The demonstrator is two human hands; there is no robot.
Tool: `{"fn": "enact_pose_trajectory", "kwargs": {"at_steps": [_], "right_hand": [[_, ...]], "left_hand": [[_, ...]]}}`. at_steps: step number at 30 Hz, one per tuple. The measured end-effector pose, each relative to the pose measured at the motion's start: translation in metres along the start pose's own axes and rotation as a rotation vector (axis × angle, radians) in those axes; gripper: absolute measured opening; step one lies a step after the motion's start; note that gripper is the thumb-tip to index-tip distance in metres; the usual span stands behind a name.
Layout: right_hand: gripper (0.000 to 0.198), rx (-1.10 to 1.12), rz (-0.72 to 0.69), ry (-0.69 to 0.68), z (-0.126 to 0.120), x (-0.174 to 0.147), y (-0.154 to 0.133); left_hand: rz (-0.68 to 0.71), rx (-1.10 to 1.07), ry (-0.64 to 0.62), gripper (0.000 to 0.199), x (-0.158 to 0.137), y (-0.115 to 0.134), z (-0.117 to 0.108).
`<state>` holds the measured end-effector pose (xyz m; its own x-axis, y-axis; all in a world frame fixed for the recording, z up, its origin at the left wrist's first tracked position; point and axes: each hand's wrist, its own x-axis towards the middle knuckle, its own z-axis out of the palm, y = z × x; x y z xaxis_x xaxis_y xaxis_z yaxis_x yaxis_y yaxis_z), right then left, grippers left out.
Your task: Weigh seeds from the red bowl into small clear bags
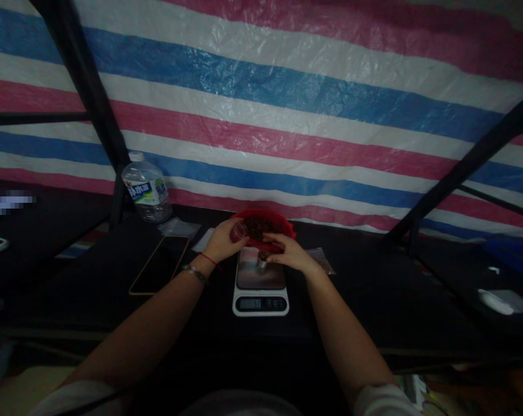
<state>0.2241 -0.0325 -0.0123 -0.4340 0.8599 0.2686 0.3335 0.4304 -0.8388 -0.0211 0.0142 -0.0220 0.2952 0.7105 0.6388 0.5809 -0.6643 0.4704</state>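
Note:
A red bowl point(268, 221) filled with dark brown pieces stands just behind a small digital kitchen scale point(260, 289). My left hand point(221, 240) grips the bowl's left rim and seems to hold a small clear cup against it. My right hand point(287, 249) reaches across the bowl's front edge, fingers pinched over the dark pieces, right above a small metal cup point(260, 264) that sits on the scale's platform. The scale's display is lit, its reading too small to make out.
A phone point(160, 264) lies face up left of the scale. A large water bottle point(146, 188) stands at the back left by a black pole. Small clear bags point(321, 260) lie right of the scale. A striped tarp hangs behind the dark table.

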Motion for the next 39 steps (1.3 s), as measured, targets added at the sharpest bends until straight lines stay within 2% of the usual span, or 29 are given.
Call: {"fn": "enact_pose_trajectory", "kwargs": {"at_steps": [5, 10, 12, 16, 19, 24, 27, 31, 34, 39], "right_hand": [[0.069, -0.229, -0.002, -0.081, 0.001, 0.0, -0.003], [0.043, -0.22, 0.009, -0.105, 0.004, 0.0, -0.007], [0.04, -0.126, 0.021, -0.048, 0.006, 0.001, -0.006], [0.046, 0.095, 0.001, 0.149, 0.008, 0.005, -0.003], [0.05, 0.161, -0.049, 0.256, 0.012, 0.012, -0.004], [0.058, 0.068, -0.024, 0.275, 0.02, 0.023, -0.006], [0.047, -0.044, -0.03, 0.251, 0.02, 0.025, -0.01], [0.034, -0.226, -0.156, 0.196, 0.015, 0.025, -0.022], [0.037, -0.302, -0.222, 0.163, 0.015, 0.025, -0.031], [0.048, -0.293, -0.217, 0.199, 0.017, 0.024, -0.03]], "left_hand": [[0.014, -0.012, -0.032, 0.051, -0.001, -0.001, 0.003], [0.013, -0.056, -0.044, 0.05, -0.002, 0.0, 0.005], [0.01, -0.068, -0.043, 0.05, -0.003, 0.002, 0.004], [0.029, -0.076, -0.058, 0.05, -0.003, 0.01, 0.004], [0.041, -0.094, -0.083, 0.046, -0.004, 0.016, 0.008], [0.012, -0.151, -0.096, 0.042, -0.005, 0.021, 0.012], [-0.013, -0.183, -0.091, 0.042, -0.005, 0.021, 0.012], [-0.026, -0.221, -0.085, 0.042, -0.005, 0.023, 0.013], [-0.033, -0.246, -0.091, 0.043, -0.005, 0.024, 0.015], [-0.067, -0.303, -0.076, 0.043, -0.006, 0.026, 0.014]]}}
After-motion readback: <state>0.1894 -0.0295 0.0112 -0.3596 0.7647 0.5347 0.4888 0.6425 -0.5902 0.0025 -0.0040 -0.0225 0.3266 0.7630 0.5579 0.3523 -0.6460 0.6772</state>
